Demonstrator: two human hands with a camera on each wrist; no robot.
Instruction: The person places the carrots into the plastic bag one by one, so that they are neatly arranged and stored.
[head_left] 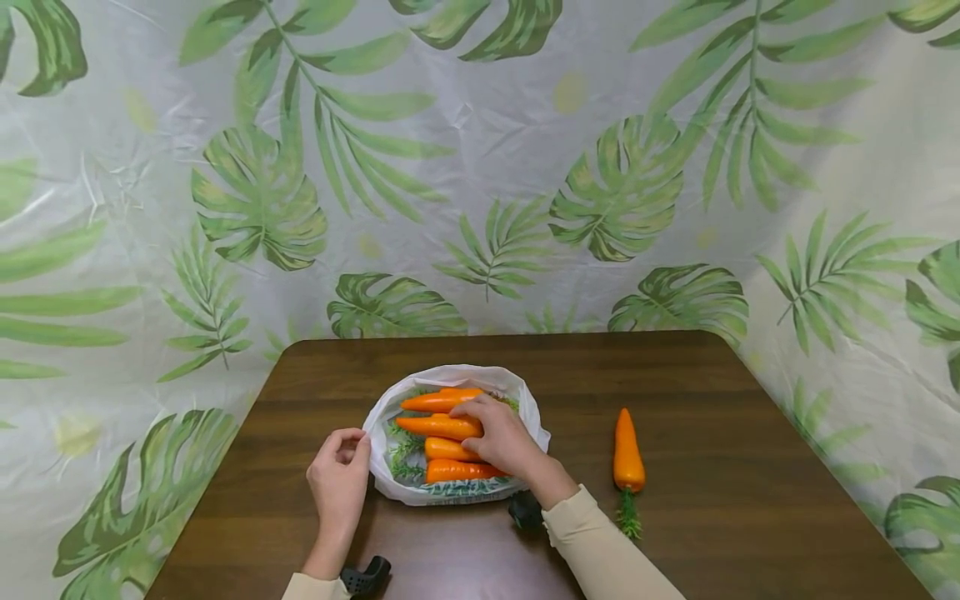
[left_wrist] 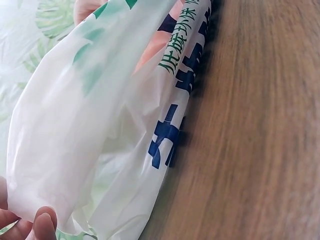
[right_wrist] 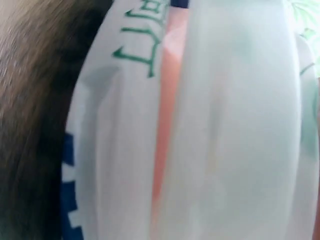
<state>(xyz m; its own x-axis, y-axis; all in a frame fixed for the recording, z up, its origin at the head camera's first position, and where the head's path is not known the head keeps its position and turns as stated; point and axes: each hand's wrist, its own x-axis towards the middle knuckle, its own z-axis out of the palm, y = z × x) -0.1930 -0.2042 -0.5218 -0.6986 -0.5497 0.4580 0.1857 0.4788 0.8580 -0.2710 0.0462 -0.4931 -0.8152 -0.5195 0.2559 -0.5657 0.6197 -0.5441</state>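
Note:
A white plastic bag (head_left: 405,495) lies with its mouth spread open, several orange carrots (head_left: 457,472) with feathery green tops inside it. At its left rim my left hand (head_left: 337,479) pinches the plastic between thumb and fingers; in the left wrist view, the fingertips (left_wrist: 45,225) hold the bag's edge. My right hand (head_left: 506,437) reaches in over the right rim, its thumb and fingers around the blunt end of a carrot (head_left: 431,426). In the right wrist view the bag's printed side (right_wrist: 130,125) fills most of the picture and hides those fingers.
One more carrot (head_left: 628,454) lies on the brown wooden table (head_left: 720,500) right of the bag, tip away from me, green top toward me. Black wrist devices (head_left: 366,575) show near both wrists. A leaf-patterned curtain (head_left: 495,167) hangs behind the table.

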